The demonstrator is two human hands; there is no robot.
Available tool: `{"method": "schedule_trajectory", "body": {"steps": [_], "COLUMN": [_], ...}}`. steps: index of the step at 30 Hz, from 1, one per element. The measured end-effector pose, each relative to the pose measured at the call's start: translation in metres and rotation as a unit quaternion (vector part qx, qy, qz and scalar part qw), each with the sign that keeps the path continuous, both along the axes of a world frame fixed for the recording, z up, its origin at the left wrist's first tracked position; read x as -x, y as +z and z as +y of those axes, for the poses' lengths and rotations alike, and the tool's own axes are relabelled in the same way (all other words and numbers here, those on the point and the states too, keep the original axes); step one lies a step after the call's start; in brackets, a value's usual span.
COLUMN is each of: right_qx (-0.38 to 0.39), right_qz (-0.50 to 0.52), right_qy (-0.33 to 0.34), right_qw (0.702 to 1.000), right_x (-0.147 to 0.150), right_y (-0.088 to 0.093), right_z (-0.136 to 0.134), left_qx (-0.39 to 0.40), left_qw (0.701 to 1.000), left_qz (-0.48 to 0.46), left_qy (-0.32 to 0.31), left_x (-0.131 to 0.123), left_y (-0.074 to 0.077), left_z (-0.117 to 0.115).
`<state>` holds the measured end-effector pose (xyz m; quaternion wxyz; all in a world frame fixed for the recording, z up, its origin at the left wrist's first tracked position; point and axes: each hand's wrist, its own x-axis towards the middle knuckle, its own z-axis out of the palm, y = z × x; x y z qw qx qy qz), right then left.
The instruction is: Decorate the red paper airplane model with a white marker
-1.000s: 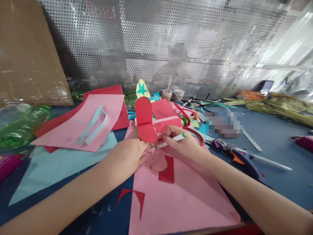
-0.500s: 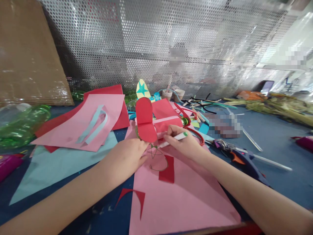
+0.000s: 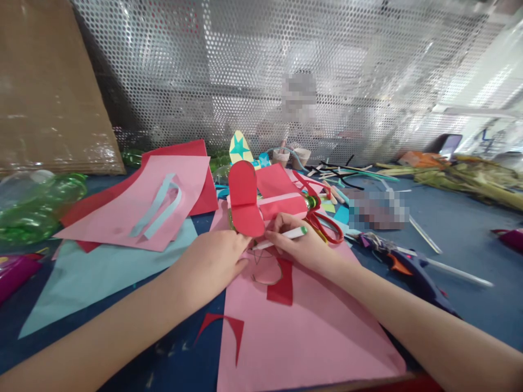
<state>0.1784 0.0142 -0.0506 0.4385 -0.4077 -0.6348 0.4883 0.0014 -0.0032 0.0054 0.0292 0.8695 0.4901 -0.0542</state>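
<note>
My right hand [image 3: 300,239] grips a white marker [image 3: 281,238] with a green end, its tip down on a pink piece of paper [image 3: 266,268]. A star and a rounded outline are drawn on that piece, which overlaps a red scrap [image 3: 281,288]. My left hand [image 3: 223,251] presses at the left edge of the drawing, thumb and forefinger apart, other fingers partly hidden. Just beyond both hands is a bottle wrapped in red and pink paper [image 3: 281,207], with a rounded red paper part [image 3: 243,188] standing at its left end.
Red-handled scissors [image 3: 333,231] and a glue gun [image 3: 420,275] are on the right. A large pink sheet [image 3: 318,337] lies under the work. Pink, red and blue sheets [image 3: 102,288], a green bottle [image 3: 44,212] and cardboard [image 3: 53,87] are on the left.
My right hand has moved slightly down and left, and the marker now lies flatter with its tip at the star. My left hand stays in place.
</note>
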Motion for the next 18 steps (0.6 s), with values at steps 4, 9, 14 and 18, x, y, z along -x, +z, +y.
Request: {"method": "schedule_trajectory", "body": {"steps": [4, 9, 14, 18], "right_qx": [-0.005, -0.015, -0.006, -0.022], "right_qz": [-0.013, -0.031, -0.039, -0.052], "right_qy": [0.008, 0.014, 0.006, 0.008], "right_qw": [1.000, 0.999, 0.999, 0.998], "right_x": [0.0000, 0.0004, 0.0004, 0.0002], "right_y": [0.0002, 0.0026, 0.0034, 0.0040], "right_z": [-0.0009, -0.0017, -0.0015, -0.0018], "left_qx": [0.004, 0.009, 0.004, 0.012], "left_qw": [1.000, 1.000, 1.000, 1.000], "left_qz": [-0.003, 0.004, 0.003, 0.007], "left_qy": [0.011, 0.020, 0.019, 0.021], "left_x": [-0.0017, -0.0022, -0.0023, -0.0028], "left_y": [0.0030, 0.0041, 0.0043, 0.0049], "left_z": [-0.0012, -0.0012, -0.0008, -0.0012]}}
